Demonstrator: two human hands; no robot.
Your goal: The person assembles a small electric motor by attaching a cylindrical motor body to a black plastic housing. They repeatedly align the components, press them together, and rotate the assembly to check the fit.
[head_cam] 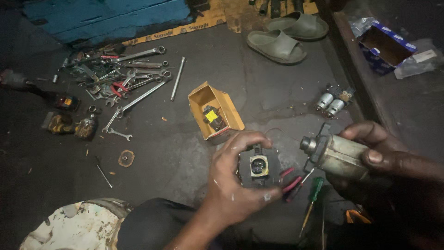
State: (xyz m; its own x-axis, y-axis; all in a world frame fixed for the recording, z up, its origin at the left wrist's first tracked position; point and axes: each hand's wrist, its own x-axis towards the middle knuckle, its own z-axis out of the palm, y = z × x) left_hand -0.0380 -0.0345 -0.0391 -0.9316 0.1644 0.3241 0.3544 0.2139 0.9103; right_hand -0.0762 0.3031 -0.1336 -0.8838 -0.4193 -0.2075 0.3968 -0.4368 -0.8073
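Your left hand [231, 185] is wrapped round a small dark square part [259, 166] w/ a yellowish ring face, fingers curled over its far edge and thumb under the near side; it sits low centre, just above the dark floor [185, 153]. Your right hand [379, 153] grips a grimy cylindrical motor [340, 155], held on its side w/ the shaft end pointing left toward the square part, close but not touching. Just near and betw. the two: red-handled pliers [291, 180] and a green-handled screwdriver [314, 194] lying on the floor. Far of your left hand is an open orange cardboard box [222, 106] w/ a dark part w/ yellow label inside. Right of that, near the step, two small silver cylindrical motors [330, 104] side by side. Far left: a heap of spanners [134, 78], loose and overlapping, w/ a red-handled tool among them; a yellow-black power tool [69, 122] nearer left. Far centre-right, a pair of grey-green slides [286, 37]. Far right on the raised ledge, an open blue box [384, 46] beside clear plastic wrap. Near left corner: a worn white round thing [78, 227], paint flaking; can't tell what it is.
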